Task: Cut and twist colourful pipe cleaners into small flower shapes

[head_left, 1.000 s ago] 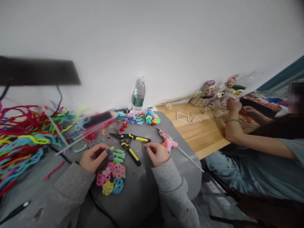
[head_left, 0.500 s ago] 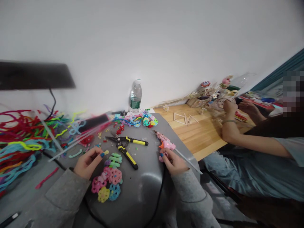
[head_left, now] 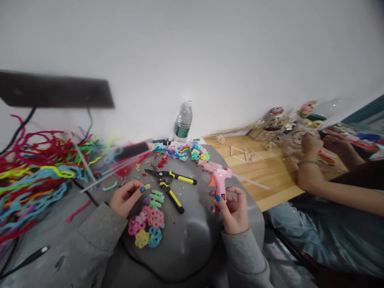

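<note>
My right hand [head_left: 234,210] grips the handle of a pink hot glue gun [head_left: 221,180], its nozzle pointing up and left and a clear glue stick [head_left: 252,182] jutting out of its back. Between the thumb and fingertips of my left hand [head_left: 127,197] is a small yellow piece [head_left: 147,187], too small to make out in detail. Pliers with yellow and black handles [head_left: 172,182] lie spread between my hands. Just right of my left hand rest a green ladder-like pipe cleaner piece [head_left: 156,198] and a cluster of pink, yellow and blue pipe cleaner flowers [head_left: 154,219].
Tangled pipe cleaners [head_left: 39,172] cover the left side of the grey table. A water bottle [head_left: 184,122] stands by the wall, near more coloured flowers [head_left: 199,150]. A black cable [head_left: 156,276] loops along the front. At right, a co-worker's hands [head_left: 312,142] work over a wooden table [head_left: 252,168].
My right hand has lifted the glue gun off the table by its handle and turned it. My left hand still pinches the yellow piece. The whole view has shifted slightly.
</note>
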Motion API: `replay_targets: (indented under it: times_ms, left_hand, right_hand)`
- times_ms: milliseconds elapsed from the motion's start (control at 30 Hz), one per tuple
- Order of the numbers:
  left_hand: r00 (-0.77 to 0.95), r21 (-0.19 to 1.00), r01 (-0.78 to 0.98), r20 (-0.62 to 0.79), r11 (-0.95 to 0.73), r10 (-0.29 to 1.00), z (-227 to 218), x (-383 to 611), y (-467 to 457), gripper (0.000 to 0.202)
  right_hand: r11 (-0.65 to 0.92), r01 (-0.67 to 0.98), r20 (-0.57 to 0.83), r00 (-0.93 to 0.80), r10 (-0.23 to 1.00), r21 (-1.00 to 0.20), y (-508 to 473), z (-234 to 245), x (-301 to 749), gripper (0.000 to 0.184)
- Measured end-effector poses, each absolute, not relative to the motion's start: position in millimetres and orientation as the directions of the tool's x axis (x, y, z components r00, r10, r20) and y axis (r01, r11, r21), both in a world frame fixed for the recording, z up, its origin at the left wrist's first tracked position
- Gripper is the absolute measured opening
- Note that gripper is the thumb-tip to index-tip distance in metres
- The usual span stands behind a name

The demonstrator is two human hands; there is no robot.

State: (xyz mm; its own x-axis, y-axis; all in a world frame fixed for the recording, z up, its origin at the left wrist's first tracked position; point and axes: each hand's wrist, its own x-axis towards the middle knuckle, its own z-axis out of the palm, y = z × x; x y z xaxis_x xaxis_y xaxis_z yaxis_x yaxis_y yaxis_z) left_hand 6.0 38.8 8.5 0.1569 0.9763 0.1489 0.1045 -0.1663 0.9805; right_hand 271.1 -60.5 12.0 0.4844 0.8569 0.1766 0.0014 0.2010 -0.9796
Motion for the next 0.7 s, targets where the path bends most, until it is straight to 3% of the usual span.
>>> replay_targets:
  times_ms: [133,200,267,400,467,700]
  left_hand:
    - [0.217,0.979,0.111,0.144,-0.171,0.965,7,2,42,0.020]
    - [0.275,0.979,0.122,0.125,-0.164,0.953,7,1,43,0.020]
    - [0.201,0.978,0.104,0.160,-0.184,0.966,6,0,43,0.020]
    - [0.289,0.977,0.108,0.145,-0.183,0.946,5,1,42,0.018]
    - [0.218,0.976,0.086,0.178,-0.201,0.960,4,2,41,0.018]
    - [0.327,0.962,0.126,0.191,-0.243,0.925,2,-3,43,0.018]
  right_hand:
    - [0.077,-0.290,-0.008,0.279,0.960,-0.954,-61,17,250,0.039]
    - [0.007,-0.397,-0.047,0.128,0.991,-0.918,-61,16,237,0.037]
    - [-0.033,-0.448,-0.035,-0.003,0.999,-0.893,-60,15,224,0.035]
    - [0.016,-0.511,0.017,0.002,1.000,-0.860,-59,16,207,0.040]
    - [0.023,-0.523,0.028,-0.001,1.000,-0.852,-58,17,205,0.044]
    - [0.109,-0.518,0.143,-0.027,0.989,-0.848,-57,7,201,0.038]
